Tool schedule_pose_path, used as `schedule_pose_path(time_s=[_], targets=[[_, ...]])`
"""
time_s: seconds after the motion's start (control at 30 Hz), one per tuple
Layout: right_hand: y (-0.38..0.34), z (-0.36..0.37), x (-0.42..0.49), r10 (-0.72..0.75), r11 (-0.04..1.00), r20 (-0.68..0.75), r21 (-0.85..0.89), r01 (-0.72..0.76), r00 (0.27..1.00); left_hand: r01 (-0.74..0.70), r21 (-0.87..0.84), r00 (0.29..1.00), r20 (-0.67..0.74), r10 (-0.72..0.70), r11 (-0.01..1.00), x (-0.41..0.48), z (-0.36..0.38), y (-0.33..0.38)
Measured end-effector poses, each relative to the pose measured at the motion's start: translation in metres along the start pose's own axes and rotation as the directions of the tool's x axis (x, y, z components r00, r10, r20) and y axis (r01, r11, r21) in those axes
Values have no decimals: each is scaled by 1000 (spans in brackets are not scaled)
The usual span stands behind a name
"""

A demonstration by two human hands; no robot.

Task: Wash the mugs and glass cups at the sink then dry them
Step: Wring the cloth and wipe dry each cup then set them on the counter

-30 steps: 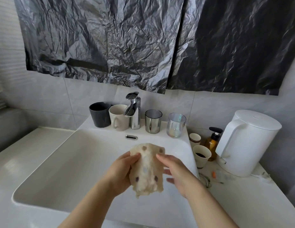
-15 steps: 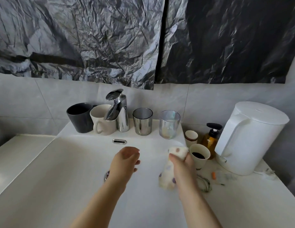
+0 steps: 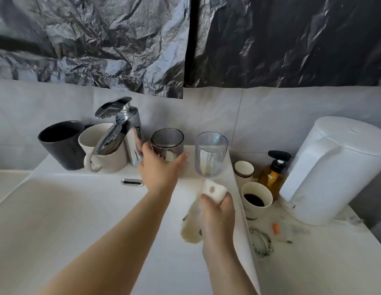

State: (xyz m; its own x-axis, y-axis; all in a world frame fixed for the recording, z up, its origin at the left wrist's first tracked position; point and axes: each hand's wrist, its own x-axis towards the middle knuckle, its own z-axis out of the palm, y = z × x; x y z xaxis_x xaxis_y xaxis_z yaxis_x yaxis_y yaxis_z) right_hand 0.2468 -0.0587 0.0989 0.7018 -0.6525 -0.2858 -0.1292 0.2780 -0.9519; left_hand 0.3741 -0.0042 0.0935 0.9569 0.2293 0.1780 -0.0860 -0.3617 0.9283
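Spanning smoked glass cup [image 3: 167, 141] on sink ledge [image 3: 57, 173] beside tap [image 3: 130, 133]: left hand [image 3: 159, 167], grasp unconfirmed. Right hand [image 3: 217, 211] clutched spotted cloth [image 3: 213, 189]. Step judged: pick-up for washing. Next required: firm closure, lift.
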Motion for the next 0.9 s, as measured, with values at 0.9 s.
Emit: schedule_pose_path(time_s=[0.9], targets=[[18,18,-9,68,997,79,-28,-66,994,-54,662,635,601,-486,748,-36,-149,-43]])
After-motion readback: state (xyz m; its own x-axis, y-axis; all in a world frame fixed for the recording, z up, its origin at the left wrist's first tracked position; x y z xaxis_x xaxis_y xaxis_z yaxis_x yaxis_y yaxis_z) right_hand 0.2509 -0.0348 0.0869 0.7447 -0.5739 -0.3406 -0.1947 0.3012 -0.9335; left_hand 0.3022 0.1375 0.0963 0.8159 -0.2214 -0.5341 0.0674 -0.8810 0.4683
